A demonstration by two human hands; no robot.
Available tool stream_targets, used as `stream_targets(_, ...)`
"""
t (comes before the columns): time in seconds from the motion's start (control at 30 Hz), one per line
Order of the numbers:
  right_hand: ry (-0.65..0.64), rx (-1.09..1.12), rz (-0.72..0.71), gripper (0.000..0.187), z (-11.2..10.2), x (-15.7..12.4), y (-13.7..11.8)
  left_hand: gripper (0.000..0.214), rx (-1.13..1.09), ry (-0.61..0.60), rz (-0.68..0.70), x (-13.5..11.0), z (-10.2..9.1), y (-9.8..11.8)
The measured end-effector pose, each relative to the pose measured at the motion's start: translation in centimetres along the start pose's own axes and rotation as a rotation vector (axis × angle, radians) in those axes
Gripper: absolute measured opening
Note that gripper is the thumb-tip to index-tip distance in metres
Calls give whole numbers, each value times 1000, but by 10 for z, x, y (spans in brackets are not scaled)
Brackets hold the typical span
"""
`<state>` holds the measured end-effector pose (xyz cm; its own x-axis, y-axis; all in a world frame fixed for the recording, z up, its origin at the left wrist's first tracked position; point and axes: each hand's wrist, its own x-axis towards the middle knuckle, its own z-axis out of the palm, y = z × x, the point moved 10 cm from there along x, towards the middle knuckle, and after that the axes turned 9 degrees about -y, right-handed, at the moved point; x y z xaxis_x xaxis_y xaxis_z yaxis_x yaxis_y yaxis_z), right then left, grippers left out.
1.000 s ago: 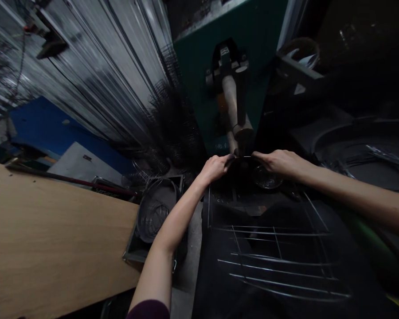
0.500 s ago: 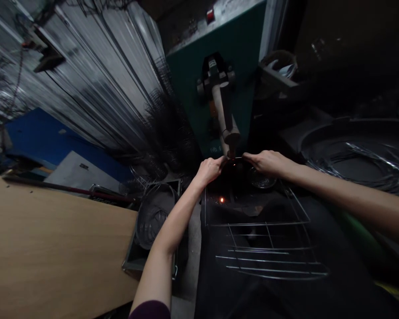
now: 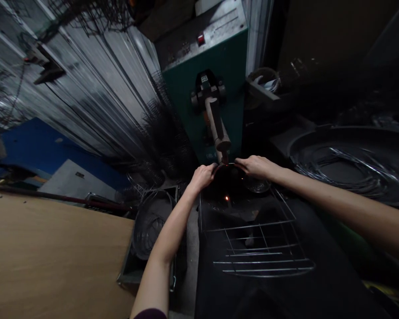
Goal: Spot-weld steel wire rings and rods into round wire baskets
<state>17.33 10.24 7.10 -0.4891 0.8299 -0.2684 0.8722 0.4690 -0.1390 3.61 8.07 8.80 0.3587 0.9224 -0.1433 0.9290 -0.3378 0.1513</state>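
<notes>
In the head view, your left hand (image 3: 202, 176) and right hand (image 3: 255, 167) grip narrowly on a wire hoop (image 3: 229, 164) at centre frame, its rim touching the tip of the electrode arm (image 3: 219, 128) of a green spot welder (image 3: 199, 79). A small orange spark (image 3: 226, 198) glows below your hands, above a wire rack (image 3: 259, 248).

Left hand (image 3: 202, 176) and right hand (image 3: 256, 167) grip opposite sides of a wire hoop (image 3: 231, 165) directly beneath the arm of a welding machine (image 3: 217, 128), a wire rack (image 3: 259, 248) lying nearer on a worktop (image 3: 239, 292); a crate of wire coils (image 3: 149, 230) sits left, beside a wooden board (image 3: 53, 252), and a round pan of wire (image 3: 346, 168) right, a corrugated metal wall (image 3: 86, 88) behind
</notes>
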Motion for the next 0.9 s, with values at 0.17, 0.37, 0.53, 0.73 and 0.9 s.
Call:
stream_targets(0.17,0,-16,1,42,-3,-3,2,38,20,13,-10,5,2,3)
stream_targets(0.37,9,38,26,47,-2,-7,14,39,-57,13,14,8,6,4)
stream_targets(0.53,-112,293,-14,45,10,-29,35,37,-70,32,-11,10,6,7)
stream_targets(0.73,8,356,81,42,17,-60,31,34,-312,105,-42,-27,-11,-1)
stream_targets(0.9,252,540,127,40,1,-107,36,56,-923,297,-248,-144,40,-39)
